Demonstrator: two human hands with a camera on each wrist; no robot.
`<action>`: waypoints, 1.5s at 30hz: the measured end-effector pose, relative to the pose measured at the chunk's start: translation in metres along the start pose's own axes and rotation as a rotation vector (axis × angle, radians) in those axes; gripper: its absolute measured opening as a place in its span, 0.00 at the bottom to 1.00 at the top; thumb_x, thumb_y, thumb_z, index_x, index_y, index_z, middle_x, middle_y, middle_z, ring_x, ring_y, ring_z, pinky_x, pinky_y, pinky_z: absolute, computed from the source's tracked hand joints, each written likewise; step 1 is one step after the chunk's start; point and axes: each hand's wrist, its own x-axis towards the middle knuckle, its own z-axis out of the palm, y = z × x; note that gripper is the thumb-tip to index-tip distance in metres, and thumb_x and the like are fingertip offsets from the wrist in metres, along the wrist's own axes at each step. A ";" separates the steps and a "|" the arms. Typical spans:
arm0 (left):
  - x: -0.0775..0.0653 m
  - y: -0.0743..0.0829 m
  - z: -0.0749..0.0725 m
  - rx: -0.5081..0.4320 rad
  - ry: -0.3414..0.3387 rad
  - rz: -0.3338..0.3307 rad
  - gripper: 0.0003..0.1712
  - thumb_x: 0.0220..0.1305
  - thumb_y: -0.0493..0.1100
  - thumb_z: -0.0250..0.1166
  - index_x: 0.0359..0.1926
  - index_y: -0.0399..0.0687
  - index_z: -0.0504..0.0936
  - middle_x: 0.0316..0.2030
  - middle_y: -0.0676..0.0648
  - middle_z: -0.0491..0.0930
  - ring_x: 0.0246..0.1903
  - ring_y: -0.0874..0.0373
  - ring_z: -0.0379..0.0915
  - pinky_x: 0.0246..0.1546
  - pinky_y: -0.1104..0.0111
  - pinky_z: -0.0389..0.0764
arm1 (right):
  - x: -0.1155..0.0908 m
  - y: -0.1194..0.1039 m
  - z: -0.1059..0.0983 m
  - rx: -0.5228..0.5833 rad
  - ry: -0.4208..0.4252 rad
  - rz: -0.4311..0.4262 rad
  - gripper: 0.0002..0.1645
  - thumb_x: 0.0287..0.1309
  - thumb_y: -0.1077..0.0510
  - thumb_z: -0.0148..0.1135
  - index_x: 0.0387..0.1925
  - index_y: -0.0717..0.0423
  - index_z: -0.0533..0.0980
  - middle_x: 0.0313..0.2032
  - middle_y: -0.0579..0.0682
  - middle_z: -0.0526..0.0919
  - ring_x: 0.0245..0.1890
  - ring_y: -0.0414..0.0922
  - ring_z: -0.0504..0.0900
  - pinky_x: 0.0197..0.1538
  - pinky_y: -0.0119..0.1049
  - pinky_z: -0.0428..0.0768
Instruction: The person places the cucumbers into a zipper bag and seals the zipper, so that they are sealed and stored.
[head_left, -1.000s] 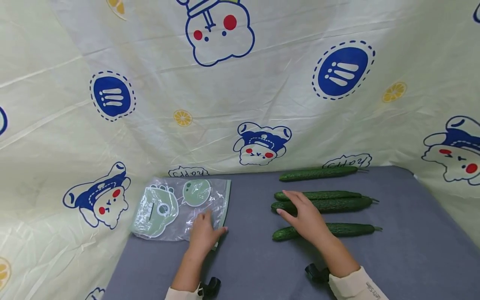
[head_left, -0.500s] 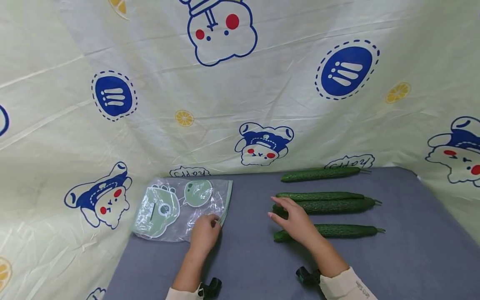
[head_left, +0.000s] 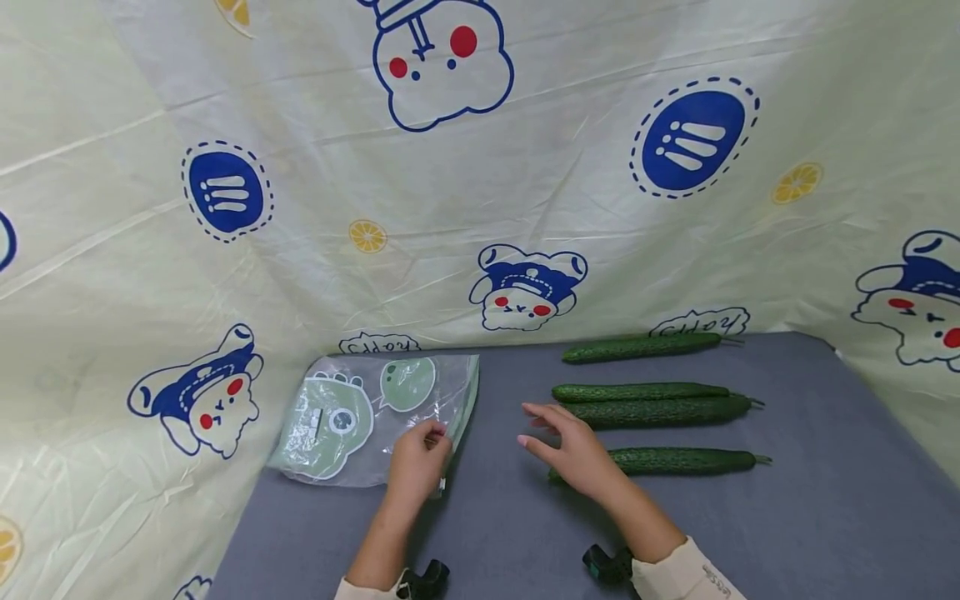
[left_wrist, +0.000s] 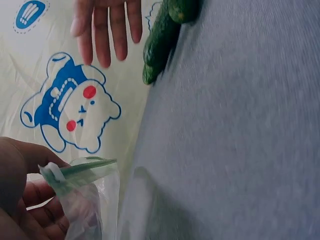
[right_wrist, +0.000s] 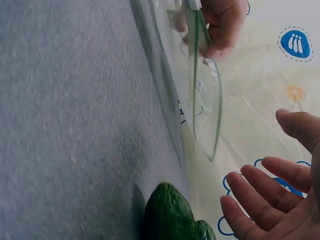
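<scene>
A person's left hand [head_left: 415, 467] pinches a clear plastic bag [head_left: 405, 429] between thumb and fingers near its green-edged right side, while the right hand [head_left: 573, 454] hangs spread in the air, fingers extended and slightly parted, between the bag and a row of cucumbers. The bag, printed with a pale green cartoon figure and a speech bubble, lies on the left part of a gray surface [head_left: 495, 533], its gripped edge raised. Seen from the right wrist, two green lines bow apart along that edge, with a white slider [right_wrist: 195, 4] at one end.

Four cucumbers fill the right side, stems pointing right: a far cucumber [head_left: 641, 348] by the back edge, an upper middle cucumber [head_left: 641, 392] and a lower middle cucumber [head_left: 675, 412] lying side by side and touching, and a near cucumber [head_left: 690, 461] partly hidden behind the right hand in the head view. Pale cuffs, the left sleeve [head_left: 363, 590] and the right sleeve [head_left: 682, 571], frame the foreground, a black device strapped at each wrist. Behind hangs a cream cloth [head_left: 420, 183] bearing capped cartoon animals, blue ovals and orange slices.
</scene>
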 end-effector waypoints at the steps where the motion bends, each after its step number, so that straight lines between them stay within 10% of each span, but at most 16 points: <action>1: -0.001 0.002 0.001 -0.021 -0.004 -0.002 0.06 0.56 0.35 0.64 0.34 0.44 0.85 0.29 0.48 0.85 0.29 0.61 0.78 0.32 0.70 0.79 | -0.001 -0.001 0.001 0.021 -0.008 0.003 0.34 0.65 0.45 0.66 0.69 0.48 0.71 0.63 0.50 0.78 0.60 0.49 0.80 0.62 0.49 0.80; 14: -0.016 0.028 0.008 -0.234 -0.141 -0.018 0.05 0.61 0.37 0.65 0.38 0.39 0.83 0.31 0.44 0.83 0.27 0.63 0.74 0.28 0.74 0.78 | -0.003 -0.006 0.017 0.178 -0.094 0.025 0.35 0.66 0.46 0.65 0.68 0.57 0.71 0.61 0.56 0.80 0.55 0.50 0.84 0.56 0.34 0.83; 27: -0.031 0.036 0.019 -0.473 -0.267 -0.013 0.02 0.67 0.34 0.59 0.38 0.37 0.77 0.27 0.34 0.81 0.20 0.61 0.74 0.25 0.71 0.81 | -0.004 -0.011 0.030 0.275 0.010 0.162 0.32 0.64 0.51 0.68 0.67 0.52 0.72 0.49 0.50 0.87 0.46 0.42 0.87 0.47 0.31 0.84; 45: -0.032 0.038 0.029 -0.198 -0.176 0.137 0.07 0.68 0.39 0.65 0.45 0.43 0.81 0.31 0.47 0.83 0.27 0.67 0.76 0.29 0.75 0.80 | -0.009 -0.019 0.039 0.219 0.072 0.001 0.21 0.60 0.68 0.65 0.56 0.58 0.80 0.40 0.50 0.83 0.39 0.37 0.81 0.44 0.29 0.84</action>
